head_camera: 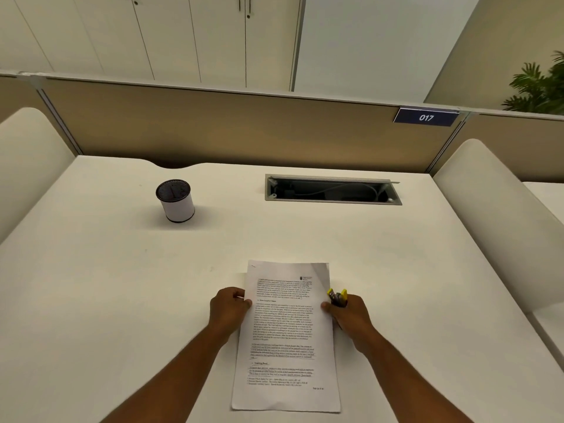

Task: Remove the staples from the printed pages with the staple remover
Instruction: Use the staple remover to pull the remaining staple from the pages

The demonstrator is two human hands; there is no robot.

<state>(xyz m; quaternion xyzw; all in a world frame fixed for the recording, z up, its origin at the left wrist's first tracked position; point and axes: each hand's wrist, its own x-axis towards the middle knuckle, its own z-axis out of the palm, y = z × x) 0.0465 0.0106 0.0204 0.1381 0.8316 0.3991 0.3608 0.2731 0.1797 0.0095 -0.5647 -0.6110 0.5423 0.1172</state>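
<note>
An office cubicle is shown, closed off at the back by a tan partition (213,126) on which a blue number plate (426,117) marked 017 is fixed; pale cabinet doors (189,35) are seen beyond it and a green plant (540,87) at the far right. A white bench (122,285) fills the lower part of the view, flanked by rounded cream side panels (494,215). An open cable tray (332,190), with a cord lying inside, is set into the far right part of the bench. A small cylindrical container (176,200) with a white body and a dark lid is stood upright on the far left part, well apart from everything else.

The printed pages (287,337) are laid flat on the near middle of the bench, text side up, with the upper right corner slightly curled. The left edge of the pages is pinched by the left hand (229,309), whose fingers are curled round that edge. The right edge is touched by the thumb of the right hand (351,315), while a yellow-handled staple remover (337,297) is gripped in the curled fingers of the same hand, just beside the paper. Whether the metal claws of the remover are spread or closed cannot be told.
</note>
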